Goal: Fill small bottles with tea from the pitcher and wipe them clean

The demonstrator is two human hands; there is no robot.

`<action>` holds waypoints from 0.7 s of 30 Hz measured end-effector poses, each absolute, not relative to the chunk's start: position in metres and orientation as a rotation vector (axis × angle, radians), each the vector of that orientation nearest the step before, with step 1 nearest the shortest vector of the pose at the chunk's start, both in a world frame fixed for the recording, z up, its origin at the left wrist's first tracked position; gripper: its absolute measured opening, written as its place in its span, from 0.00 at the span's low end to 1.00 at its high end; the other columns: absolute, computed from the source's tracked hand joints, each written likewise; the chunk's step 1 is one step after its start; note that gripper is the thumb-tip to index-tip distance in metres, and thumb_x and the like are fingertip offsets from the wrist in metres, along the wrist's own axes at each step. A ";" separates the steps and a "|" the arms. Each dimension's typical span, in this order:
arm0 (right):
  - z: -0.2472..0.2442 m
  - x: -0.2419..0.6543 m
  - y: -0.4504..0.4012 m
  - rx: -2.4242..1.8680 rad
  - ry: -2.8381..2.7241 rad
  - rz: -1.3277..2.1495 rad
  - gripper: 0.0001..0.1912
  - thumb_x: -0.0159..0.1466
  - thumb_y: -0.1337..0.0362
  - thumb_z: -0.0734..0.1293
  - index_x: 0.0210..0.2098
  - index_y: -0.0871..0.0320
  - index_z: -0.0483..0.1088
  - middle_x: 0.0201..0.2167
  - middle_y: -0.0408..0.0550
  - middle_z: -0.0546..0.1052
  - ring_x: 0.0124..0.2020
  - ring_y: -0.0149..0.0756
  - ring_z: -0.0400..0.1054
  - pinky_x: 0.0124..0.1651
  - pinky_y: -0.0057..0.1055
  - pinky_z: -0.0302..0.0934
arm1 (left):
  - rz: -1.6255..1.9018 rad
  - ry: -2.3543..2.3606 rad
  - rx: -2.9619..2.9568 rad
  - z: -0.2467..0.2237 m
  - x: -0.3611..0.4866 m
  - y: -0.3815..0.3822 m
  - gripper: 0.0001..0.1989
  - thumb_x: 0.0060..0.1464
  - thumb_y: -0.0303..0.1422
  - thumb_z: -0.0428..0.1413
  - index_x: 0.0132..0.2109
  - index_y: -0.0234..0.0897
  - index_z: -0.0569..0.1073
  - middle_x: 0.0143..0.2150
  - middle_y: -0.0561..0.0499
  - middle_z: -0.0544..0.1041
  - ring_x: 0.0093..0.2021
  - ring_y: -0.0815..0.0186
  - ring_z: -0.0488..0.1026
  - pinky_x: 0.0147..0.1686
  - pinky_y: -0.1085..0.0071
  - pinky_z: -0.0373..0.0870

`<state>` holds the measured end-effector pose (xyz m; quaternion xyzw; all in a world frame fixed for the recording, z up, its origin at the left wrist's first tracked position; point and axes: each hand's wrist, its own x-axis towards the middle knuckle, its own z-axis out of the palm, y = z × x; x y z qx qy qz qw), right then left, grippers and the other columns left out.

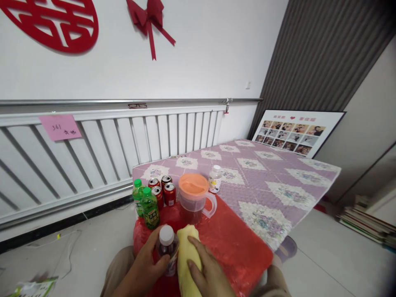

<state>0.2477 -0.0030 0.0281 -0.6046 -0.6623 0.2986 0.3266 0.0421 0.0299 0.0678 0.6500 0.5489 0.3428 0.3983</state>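
Low in the head view, my left hand point(147, 264) is wrapped round a clear plastic bottle point(167, 243) with a white cap. The bottle stands upright above a red plastic sheet point(230, 239). My right hand point(207, 268) grips a folded yellow cloth point(187, 251), pressed close to the bottle's right side. Just beyond is a clear plastic pitcher point(192, 206) with an orange lid and a handle on its right. Two green bottles point(150, 210) and several red drink cans point(170, 194) are grouped to the left of the pitcher.
A patterned purple tablecloth point(253, 165) covers the table, with a small white-capped jar point(215, 179) on it. Behind stands a white radiator point(173, 136) bearing a pink note point(60, 127) and glasses point(137, 106). A photo board point(297, 130) leans at the far right.
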 end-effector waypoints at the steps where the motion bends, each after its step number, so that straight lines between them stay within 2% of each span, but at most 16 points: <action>1: 0.034 0.248 -0.004 -1.573 -1.716 0.774 0.28 0.63 0.64 0.61 0.63 0.57 0.63 0.63 0.54 0.67 0.63 0.43 0.62 0.64 0.41 0.56 | 0.892 1.422 1.647 0.070 0.044 0.028 0.33 0.41 0.28 0.58 0.58 0.36 0.67 0.56 0.42 0.75 0.58 0.50 0.70 0.60 0.57 0.64; 5: 0.058 0.246 -0.006 -1.519 -1.711 0.759 0.27 0.65 0.60 0.61 0.64 0.52 0.62 0.64 0.51 0.66 0.64 0.42 0.61 0.64 0.40 0.56 | 0.980 1.541 1.637 0.079 0.052 0.023 0.33 0.37 0.27 0.60 0.56 0.37 0.68 0.54 0.44 0.76 0.57 0.50 0.71 0.55 0.59 0.70; 9: 0.058 0.244 -0.006 -1.515 -1.768 0.781 0.28 0.65 0.61 0.61 0.64 0.54 0.62 0.64 0.52 0.67 0.64 0.44 0.61 0.64 0.42 0.56 | 0.972 1.540 1.622 0.077 0.053 0.024 0.30 0.40 0.27 0.58 0.54 0.38 0.68 0.52 0.47 0.76 0.52 0.55 0.75 0.51 0.64 0.72; 12: 0.043 0.243 -0.005 -1.589 -1.795 0.797 0.28 0.64 0.63 0.61 0.63 0.58 0.63 0.63 0.55 0.67 0.64 0.46 0.60 0.65 0.44 0.55 | 0.984 1.490 1.608 0.070 0.049 0.026 0.30 0.41 0.27 0.57 0.55 0.39 0.66 0.53 0.47 0.76 0.53 0.56 0.74 0.53 0.64 0.70; 17: 0.022 0.243 -0.004 -1.660 -1.863 0.821 0.28 0.61 0.66 0.62 0.62 0.61 0.65 0.59 0.60 0.71 0.61 0.48 0.65 0.62 0.42 0.59 | 0.975 1.397 1.581 0.065 0.042 0.027 0.30 0.41 0.26 0.56 0.56 0.36 0.65 0.55 0.43 0.75 0.55 0.54 0.72 0.58 0.58 0.67; 21: 0.028 0.245 -0.005 -1.594 -1.760 0.798 0.28 0.62 0.65 0.62 0.62 0.56 0.65 0.61 0.55 0.71 0.61 0.44 0.65 0.62 0.40 0.58 | 0.973 1.290 1.569 0.060 0.039 0.030 0.29 0.42 0.25 0.55 0.56 0.36 0.66 0.57 0.42 0.74 0.58 0.54 0.70 0.61 0.57 0.64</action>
